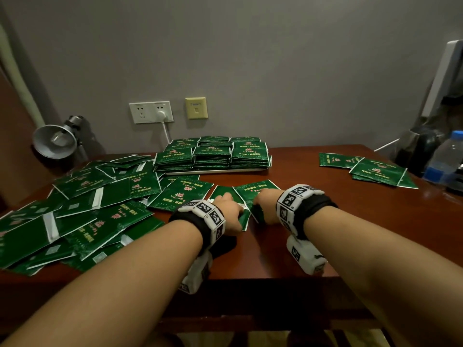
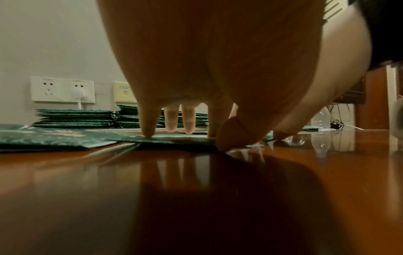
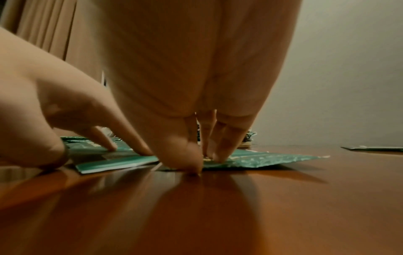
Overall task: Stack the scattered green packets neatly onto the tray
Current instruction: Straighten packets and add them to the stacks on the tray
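Note:
Neat stacks of green packets (image 1: 213, 154) fill a white tray (image 1: 215, 171) at the back of the table. Many loose packets (image 1: 82, 209) lie spread over the left side, and a few more packets (image 1: 375, 169) at the right. My left hand (image 1: 231, 209) (image 2: 196, 138) has its fingertips on a flat packet (image 1: 221, 192) (image 2: 174, 139) and its thumb at the near edge, pinching it. Beside it my right hand (image 1: 263, 206) (image 3: 206, 163) pinches another packet (image 1: 258, 187) (image 3: 272, 159) the same way, thumb tip touching the wood.
A metal desk lamp (image 1: 55, 141) stands at the back left. A water bottle (image 1: 446, 156) and a dark kettle (image 1: 416, 149) stand at the far right. Wall sockets (image 1: 151, 112) with a plugged cord sit behind the tray. Bare glossy wood (image 1: 275, 251) lies near the front edge.

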### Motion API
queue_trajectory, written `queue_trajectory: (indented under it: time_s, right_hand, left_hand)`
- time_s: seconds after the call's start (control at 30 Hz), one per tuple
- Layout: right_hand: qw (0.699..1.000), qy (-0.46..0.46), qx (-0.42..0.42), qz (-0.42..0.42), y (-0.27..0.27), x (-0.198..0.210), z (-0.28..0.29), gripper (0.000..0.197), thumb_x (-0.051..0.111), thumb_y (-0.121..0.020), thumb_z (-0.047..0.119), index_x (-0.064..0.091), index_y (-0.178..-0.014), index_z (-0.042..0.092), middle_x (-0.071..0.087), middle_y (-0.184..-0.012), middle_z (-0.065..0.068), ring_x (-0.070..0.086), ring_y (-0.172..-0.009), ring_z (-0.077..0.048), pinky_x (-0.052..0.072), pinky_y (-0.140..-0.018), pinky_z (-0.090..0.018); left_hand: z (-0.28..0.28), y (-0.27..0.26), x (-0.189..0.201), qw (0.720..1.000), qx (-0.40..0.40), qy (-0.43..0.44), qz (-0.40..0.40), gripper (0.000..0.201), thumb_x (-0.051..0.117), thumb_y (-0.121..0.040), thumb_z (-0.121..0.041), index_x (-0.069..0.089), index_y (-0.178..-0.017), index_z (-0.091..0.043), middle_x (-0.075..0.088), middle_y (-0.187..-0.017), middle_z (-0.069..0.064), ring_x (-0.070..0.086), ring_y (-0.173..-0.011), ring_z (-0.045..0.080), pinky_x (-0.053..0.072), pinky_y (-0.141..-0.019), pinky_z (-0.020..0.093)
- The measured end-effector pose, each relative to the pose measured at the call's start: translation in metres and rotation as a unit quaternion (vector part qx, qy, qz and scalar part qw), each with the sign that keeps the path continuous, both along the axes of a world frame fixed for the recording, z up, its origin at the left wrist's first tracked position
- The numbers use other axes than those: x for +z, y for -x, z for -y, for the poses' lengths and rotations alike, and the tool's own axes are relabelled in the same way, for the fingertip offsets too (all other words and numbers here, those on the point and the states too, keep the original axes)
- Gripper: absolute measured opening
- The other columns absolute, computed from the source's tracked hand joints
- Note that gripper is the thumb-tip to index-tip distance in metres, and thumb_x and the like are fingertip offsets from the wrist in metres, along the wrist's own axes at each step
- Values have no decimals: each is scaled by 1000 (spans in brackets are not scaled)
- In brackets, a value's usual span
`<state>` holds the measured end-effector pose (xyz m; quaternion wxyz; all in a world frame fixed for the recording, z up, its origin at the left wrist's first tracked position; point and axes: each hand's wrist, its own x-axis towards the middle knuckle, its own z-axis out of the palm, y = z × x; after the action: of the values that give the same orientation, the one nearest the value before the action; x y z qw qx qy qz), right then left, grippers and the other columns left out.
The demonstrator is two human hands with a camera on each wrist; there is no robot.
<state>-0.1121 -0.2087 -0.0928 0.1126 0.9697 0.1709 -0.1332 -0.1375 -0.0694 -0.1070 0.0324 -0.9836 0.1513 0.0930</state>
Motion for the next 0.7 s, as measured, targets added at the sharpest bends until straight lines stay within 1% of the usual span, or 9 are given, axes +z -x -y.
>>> queue_trajectory:
  time_s: [0.07, 0.17, 0.27, 0.3, 0.37, 0.47, 0.57, 0.63, 0.7]
  right_hand:
    - [1000, 12, 5, 0, 1, 2, -1, 29, 62, -87, 23, 66, -112, 9, 65, -109, -12, 63, -98, -29, 54, -84, -35]
    - [1000, 15, 3, 4, -1, 1, 0, 30, 63, -86, 22, 65, -114, 9, 65, -111, -11, 64, -99, -29, 53, -83, -34]
    - [998, -11, -2, 55, 0, -4, 1, 31, 64, -82, 32, 64, -106, 13, 65, -107, -10, 63, -95, -29, 55, -85, -38]
    - [997, -22, -3, 69, 0, -6, 1, 32, 63, -82, 36, 63, -105, 14, 63, -108, -10, 61, -96, -30, 54, -87, -39]
    - [996, -50, -25, 65, -1, -10, 3, 43, 62, -82, 39, 56, -116, 14, 56, -117, -10, 58, -104, -30, 52, -90, -41]
    - [994, -61, -61, 61, -1, -15, 5, 62, 63, -77, 44, 45, -129, 16, 45, -126, -11, 50, -117, -31, 45, -98, -43]
    - [993, -46, -85, 71, -3, -18, 7, 72, 64, -72, 54, 45, -132, 19, 46, -129, -11, 45, -121, -31, 40, -101, -41]
    - [993, -35, -93, 66, -3, -16, 9, 74, 65, -71, 58, 49, -130, 18, 49, -127, -11, 47, -118, -29, 44, -99, -40]
    - [993, -30, -96, 66, -3, -13, 10, 72, 63, -71, 62, 52, -126, 17, 48, -123, -12, 47, -116, -29, 45, -96, -39]
  left_hand:
    - [0, 1, 3, 1000, -1, 1, -23, 28, 54, -85, -19, 58, -112, -16, 45, -118, 12, 55, -104, 32, 48, -81, 33]
    - [-2, 3, 6, 999, -12, -31, -22, 50, 52, -88, -23, 47, -137, -29, 44, -121, 12, 45, -115, 33, 43, -88, 37]
    - [-1, 5, 7, 999, -13, -33, -18, 52, 51, -88, -29, 45, -139, -36, 40, -109, 7, 38, -114, 31, 39, -87, 39]
    - [0, 6, 7, 999, -12, -29, -18, 50, 53, -87, -31, 47, -137, -35, 38, -105, 6, 38, -113, 31, 38, -84, 38]
    - [1, 7, 6, 1000, -14, -17, -12, 46, 56, -87, -37, 51, -132, -31, 36, -102, 6, 38, -112, 32, 35, -79, 36]
    - [3, 9, 7, 1000, -21, 0, -2, 52, 60, -87, -42, 51, -135, -22, 42, -109, 10, 40, -117, 33, 31, -79, 31]
    - [1, 7, 9, 999, -29, 31, 26, 60, 68, -82, -41, 53, -133, -12, 55, -124, 13, 50, -116, 32, 44, -86, 31]
    - [-1, 6, 11, 998, -36, 35, 25, 59, 72, -78, -40, 58, -127, -10, 61, -120, 11, 57, -109, 30, 52, -86, 36]
    - [-1, 6, 10, 999, -47, 17, 19, 49, 73, -78, -35, 61, -119, -11, 63, -110, 9, 60, -102, 30, 51, -76, 35]
